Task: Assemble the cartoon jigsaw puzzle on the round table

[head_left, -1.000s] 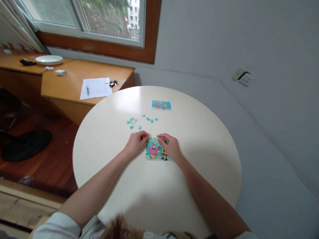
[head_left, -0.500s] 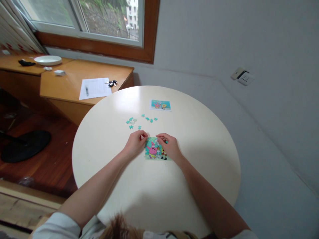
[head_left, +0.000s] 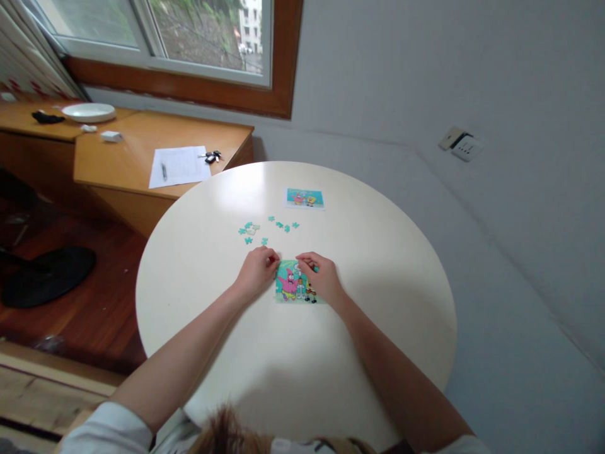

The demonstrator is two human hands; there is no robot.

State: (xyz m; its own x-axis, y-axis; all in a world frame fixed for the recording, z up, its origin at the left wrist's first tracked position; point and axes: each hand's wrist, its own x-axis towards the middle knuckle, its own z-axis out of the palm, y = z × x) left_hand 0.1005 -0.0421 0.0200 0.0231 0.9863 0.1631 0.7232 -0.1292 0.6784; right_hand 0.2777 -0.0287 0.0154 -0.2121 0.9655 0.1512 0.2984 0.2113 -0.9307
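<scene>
A small cartoon jigsaw puzzle (head_left: 293,284), partly assembled, lies on the round cream table (head_left: 378,284). My left hand (head_left: 256,271) rests at the puzzle's upper left corner with its fingers curled and pinched at the edge. My right hand (head_left: 321,275) lies over the puzzle's upper right part, fingers bent and pressed on the pieces. What the fingertips pinch is too small to name. Several loose teal puzzle pieces (head_left: 267,230) lie scattered just beyond my hands. A small reference picture (head_left: 305,198) of the same cartoon lies farther back.
A wooden desk (head_left: 127,157) stands to the left with a sheet of paper and pen (head_left: 177,166), keys (head_left: 211,156) and a white plate (head_left: 88,112). A black round base (head_left: 45,274) sits on the wooden floor. A wall socket (head_left: 460,146) is at right.
Both hands stay at the puzzle's top edge with barely any shift. The view has drifted slightly.
</scene>
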